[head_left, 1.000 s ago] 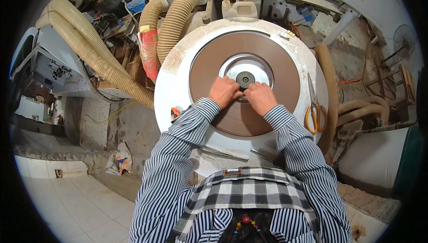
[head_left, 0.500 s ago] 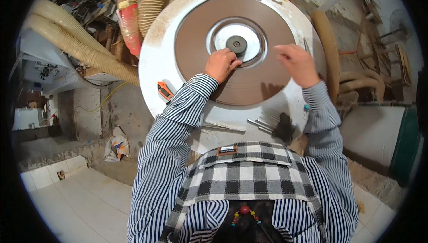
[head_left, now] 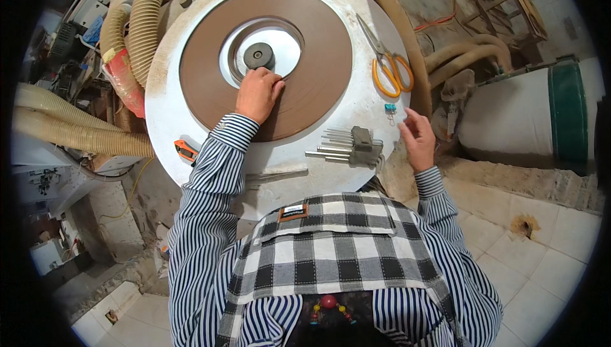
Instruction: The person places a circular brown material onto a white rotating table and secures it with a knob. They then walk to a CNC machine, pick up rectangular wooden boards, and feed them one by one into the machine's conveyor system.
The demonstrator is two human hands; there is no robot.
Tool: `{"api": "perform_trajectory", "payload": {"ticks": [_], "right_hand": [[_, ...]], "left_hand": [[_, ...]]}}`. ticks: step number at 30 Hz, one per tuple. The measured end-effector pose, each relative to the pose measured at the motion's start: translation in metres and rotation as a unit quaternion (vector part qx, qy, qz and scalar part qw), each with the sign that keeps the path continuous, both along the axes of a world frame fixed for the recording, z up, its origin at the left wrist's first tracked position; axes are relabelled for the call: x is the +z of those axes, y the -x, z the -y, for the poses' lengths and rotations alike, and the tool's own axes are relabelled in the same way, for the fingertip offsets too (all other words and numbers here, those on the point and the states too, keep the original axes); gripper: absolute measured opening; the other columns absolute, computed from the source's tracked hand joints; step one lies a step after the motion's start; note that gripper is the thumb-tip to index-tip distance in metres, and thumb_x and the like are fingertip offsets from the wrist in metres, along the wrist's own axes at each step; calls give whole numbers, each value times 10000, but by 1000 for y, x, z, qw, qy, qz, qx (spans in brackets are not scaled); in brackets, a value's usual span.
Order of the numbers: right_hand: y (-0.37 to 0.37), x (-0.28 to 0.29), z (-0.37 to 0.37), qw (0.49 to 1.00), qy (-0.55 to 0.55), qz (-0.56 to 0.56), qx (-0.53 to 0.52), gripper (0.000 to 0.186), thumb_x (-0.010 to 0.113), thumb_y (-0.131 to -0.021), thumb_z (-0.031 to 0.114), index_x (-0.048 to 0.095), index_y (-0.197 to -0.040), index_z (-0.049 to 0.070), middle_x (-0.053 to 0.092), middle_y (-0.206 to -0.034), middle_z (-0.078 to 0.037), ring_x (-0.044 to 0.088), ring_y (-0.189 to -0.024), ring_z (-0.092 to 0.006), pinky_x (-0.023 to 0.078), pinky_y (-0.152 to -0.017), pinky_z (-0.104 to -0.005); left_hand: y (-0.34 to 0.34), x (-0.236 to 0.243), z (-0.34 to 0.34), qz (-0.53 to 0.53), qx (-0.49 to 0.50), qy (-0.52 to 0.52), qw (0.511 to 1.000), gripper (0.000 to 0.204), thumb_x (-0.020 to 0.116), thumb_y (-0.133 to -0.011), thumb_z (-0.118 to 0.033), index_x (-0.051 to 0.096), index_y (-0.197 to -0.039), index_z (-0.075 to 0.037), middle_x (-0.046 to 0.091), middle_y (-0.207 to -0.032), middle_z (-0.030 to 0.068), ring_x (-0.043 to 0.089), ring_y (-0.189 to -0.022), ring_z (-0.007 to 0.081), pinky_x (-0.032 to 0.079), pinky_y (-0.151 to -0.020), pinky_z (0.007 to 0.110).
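My left hand (head_left: 258, 96) rests over the brown abrasive-looking disc (head_left: 328, 54), its fingers curled together against the near side of the black round hub (head_left: 258, 54). Whatever those fingers pinch, if anything, is hidden. Out past the right edge of the round white tabletop (head_left: 167, 86), my right hand (head_left: 419, 140) is half curled, thumb and fingers apart, with nothing seen in it. Closest to it are a small teal binder clip (head_left: 390, 109) and a hex key set (head_left: 361, 147) in a dark holder. Scissors (head_left: 381, 50) with orange handles lie farther up the right side.
An orange utility knife (head_left: 186, 150) lies at the tabletop's left, and a flat metal strip (head_left: 277, 174) near its front edge. Ribbed hoses (head_left: 147, 26) crowd the left. A large white drum-shaped container (head_left: 506, 118) with a green band stands at the right.
My right hand has gone from above the disc to the right, beyond the tabletop's edge. The view has shifted rightward, uncovering the scissors and hex keys. My left hand stays by the hub.
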State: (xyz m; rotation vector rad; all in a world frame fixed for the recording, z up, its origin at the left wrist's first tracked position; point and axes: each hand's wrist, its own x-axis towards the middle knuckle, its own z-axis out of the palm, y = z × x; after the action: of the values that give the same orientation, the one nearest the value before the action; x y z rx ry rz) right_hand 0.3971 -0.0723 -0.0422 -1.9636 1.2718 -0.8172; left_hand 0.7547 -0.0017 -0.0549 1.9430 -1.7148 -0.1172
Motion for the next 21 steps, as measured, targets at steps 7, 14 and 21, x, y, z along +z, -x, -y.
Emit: {"api": "perform_trajectory", "payload": {"ticks": [7,14,21], "right_hand": [[-31,-12,30,995,60,49,62,161,547,-862,114,602,-976,15,599,-933,-93,587,-843,-175,480,-714,-285],[-94,13,49,739,-520,414,110,275,443,-936,228,460,-1133,37,569,-1081,-166,605,-892,-193,510,-779,-308],[-169,46,57,792,-492,284,222,364,514,-899,154,420,-1213,-4,584,-1057,-144,604,-905,-193,502,-808,-302]], "left_hand": [[-5,-13,1,-26,21,24,999,121,593,-791,-164,673,-841,-87,588,-819,92,540,-808,277,448,-729,380],[-4,-10,0,-19,59,26,998,130,580,-814,-164,629,-857,-52,574,-788,101,560,-777,283,448,-704,375],[-4,-15,-6,-55,51,37,997,129,559,-816,-129,611,-890,-38,577,-854,113,550,-843,283,445,-753,375]]}}
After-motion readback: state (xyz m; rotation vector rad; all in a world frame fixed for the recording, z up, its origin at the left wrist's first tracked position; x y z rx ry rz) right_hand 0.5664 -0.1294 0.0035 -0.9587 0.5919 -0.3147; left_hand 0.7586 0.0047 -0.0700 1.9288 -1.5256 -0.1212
